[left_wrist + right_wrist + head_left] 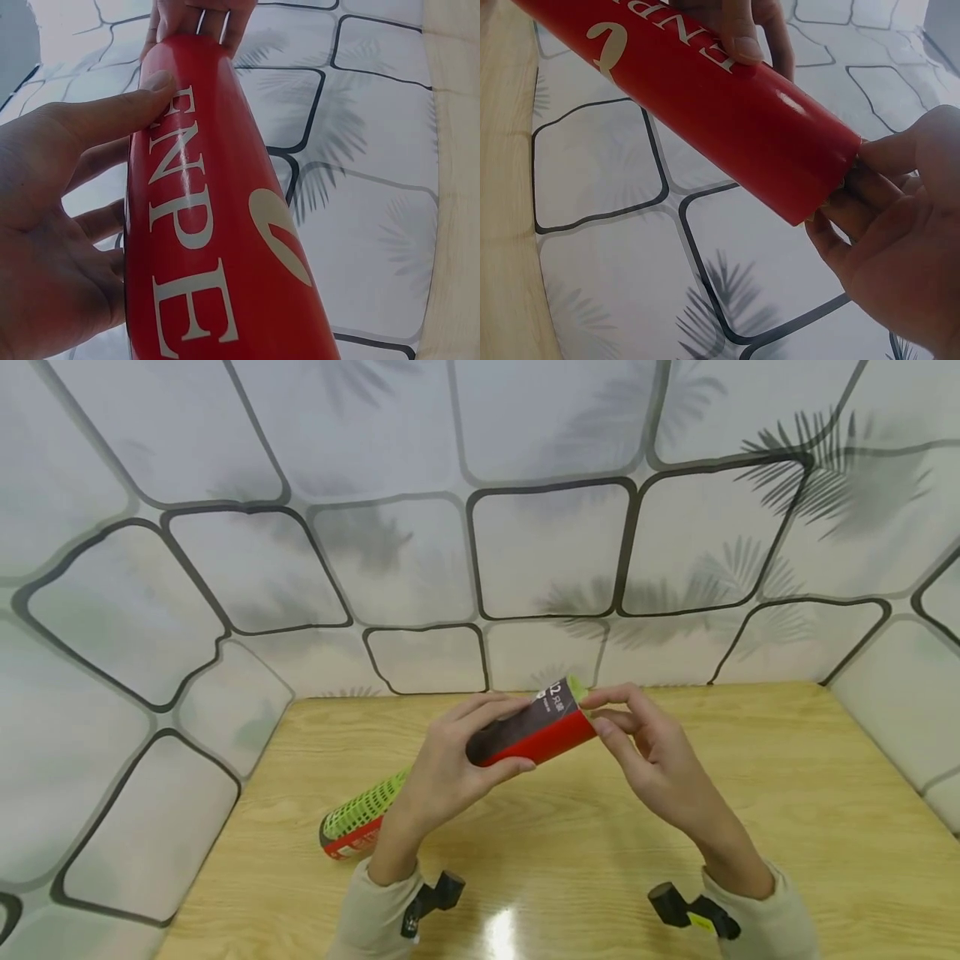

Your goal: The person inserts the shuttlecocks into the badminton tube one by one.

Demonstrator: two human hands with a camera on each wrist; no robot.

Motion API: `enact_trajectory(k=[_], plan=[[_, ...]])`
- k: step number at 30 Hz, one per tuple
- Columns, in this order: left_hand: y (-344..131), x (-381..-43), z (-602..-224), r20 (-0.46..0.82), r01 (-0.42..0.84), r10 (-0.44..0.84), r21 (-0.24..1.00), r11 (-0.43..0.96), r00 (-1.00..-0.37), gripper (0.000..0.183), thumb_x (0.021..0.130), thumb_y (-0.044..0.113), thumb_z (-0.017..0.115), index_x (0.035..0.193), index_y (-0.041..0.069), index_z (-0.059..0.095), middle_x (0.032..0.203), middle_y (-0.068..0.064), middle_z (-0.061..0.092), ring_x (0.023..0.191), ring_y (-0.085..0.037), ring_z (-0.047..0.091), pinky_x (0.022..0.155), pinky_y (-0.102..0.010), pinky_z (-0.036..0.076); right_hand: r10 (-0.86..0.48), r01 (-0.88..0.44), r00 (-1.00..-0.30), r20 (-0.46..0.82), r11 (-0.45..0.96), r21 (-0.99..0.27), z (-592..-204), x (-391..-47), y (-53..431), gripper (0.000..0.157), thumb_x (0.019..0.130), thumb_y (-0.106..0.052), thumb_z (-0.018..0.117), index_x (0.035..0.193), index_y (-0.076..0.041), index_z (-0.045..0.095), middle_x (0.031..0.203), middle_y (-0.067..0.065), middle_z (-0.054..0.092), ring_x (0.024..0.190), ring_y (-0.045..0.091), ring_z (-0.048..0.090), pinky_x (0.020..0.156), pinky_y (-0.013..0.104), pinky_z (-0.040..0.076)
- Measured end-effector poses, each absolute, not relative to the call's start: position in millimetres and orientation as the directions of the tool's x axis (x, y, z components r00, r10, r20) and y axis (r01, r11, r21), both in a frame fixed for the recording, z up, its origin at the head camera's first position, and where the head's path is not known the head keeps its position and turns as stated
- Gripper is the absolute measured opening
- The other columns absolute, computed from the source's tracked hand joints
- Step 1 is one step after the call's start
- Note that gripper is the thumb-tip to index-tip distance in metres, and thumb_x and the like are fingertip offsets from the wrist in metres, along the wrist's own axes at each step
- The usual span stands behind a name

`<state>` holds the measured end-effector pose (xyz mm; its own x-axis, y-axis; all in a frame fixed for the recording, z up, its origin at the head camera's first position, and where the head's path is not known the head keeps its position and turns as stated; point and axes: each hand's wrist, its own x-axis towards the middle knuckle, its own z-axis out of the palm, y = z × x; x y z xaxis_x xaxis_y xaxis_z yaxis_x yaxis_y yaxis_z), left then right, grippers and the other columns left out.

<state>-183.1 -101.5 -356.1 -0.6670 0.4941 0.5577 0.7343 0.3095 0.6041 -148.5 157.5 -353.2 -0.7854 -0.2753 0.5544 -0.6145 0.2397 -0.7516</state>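
Observation:
My left hand (457, 760) grips a red and black shuttlecock tube (555, 743) round its middle, thumb along the red side. Large pale letters run down the tube in the left wrist view. Tilted, it is held up over the table with its far end toward my right hand (660, 760). There a light-green shuttlecock edge (576, 687) shows at the mouth. The right hand's curled fingers and thumb pinch at this end. In the right wrist view, some right fingers (862, 202) reach into the mouth past a jagged yellowish edge, their tips hidden.
A second tube (363, 814), with green mesh showing and a red label, lies on the wooden table (750, 810) at the left, partly behind my left forearm. A patterned cloth wall (547, 552) rises at the back and along both sides.

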Motion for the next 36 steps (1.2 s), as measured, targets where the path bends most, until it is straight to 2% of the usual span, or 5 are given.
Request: enact_trajectory(k=[10, 13, 16, 25, 36], plan=[[-100, -186, -360, 0.549, 0.739, 0.521, 0.612, 0.282, -0.653, 0.058, 0.086, 0.025, 0.086, 0.140, 0.020, 0.064, 0.135, -0.001, 0.062, 0.115, -0.018, 0.059, 0.086, -0.033, 0.056, -0.367, -0.632, -0.762, 0.533, 0.240, -0.737, -358, -152, 163, 0.027, 0.105, 0.007, 0.047, 0.131, 0.000, 0.045, 0.113, 0.013, 0.073, 0.094, 0.016, 0.069, 0.077, 0.027, 0.046], [-98, -186, -363, 0.543, 0.734, 0.519, 0.612, 0.294, -0.660, 0.058, 0.085, 0.024, 0.087, 0.139, 0.020, 0.064, 0.133, 0.001, 0.062, 0.115, -0.016, 0.058, 0.087, -0.032, 0.056, -0.398, -0.603, -0.770, 0.498, 0.204, -0.771, -360, -153, 164, 0.025, 0.106, 0.005, 0.044, 0.130, -0.001, 0.042, 0.088, 0.006, 0.068, 0.065, 0.008, 0.052, 0.062, 0.030, 0.040], [-96, -187, -366, 0.550, 0.731, 0.504, 0.616, 0.293, -0.666, 0.058, 0.084, 0.024, 0.088, 0.137, 0.021, 0.066, 0.132, 0.003, 0.062, 0.114, -0.014, 0.059, 0.088, -0.031, 0.056, -0.422, -0.581, -0.772, 0.476, 0.164, -0.797, -363, -155, 165, 0.023, 0.107, 0.004, 0.041, 0.129, -0.001, 0.039, 0.083, 0.006, 0.064, 0.060, 0.010, 0.043, 0.057, 0.033, 0.035], [-87, -193, -376, 0.580, 0.737, 0.472, 0.614, 0.282, -0.664, 0.057, 0.082, 0.023, 0.089, 0.134, 0.016, 0.068, 0.132, 0.001, 0.067, 0.115, -0.014, 0.062, 0.089, -0.030, 0.055, -0.427, -0.533, -0.799, 0.422, 0.180, -0.827, -366, -159, 178, 0.016, 0.109, 0.000, 0.039, 0.125, 0.000, 0.040, 0.117, 0.018, 0.071, 0.106, 0.024, 0.070, 0.093, 0.026, 0.049], [-57, -206, -395, 0.505, 0.723, 0.524, 0.553, 0.414, -0.686, 0.057, 0.083, 0.028, 0.089, 0.135, 0.017, 0.068, 0.133, 0.000, 0.067, 0.118, -0.017, 0.062, 0.091, -0.029, 0.052, -0.299, -0.483, -0.870, 0.392, 0.356, -0.800, -384, -162, 208, 0.025, 0.103, 0.001, 0.056, 0.128, 0.001, 0.050, 0.126, 0.022, 0.065, 0.112, 0.004, 0.066, 0.088, 0.019, 0.052]])
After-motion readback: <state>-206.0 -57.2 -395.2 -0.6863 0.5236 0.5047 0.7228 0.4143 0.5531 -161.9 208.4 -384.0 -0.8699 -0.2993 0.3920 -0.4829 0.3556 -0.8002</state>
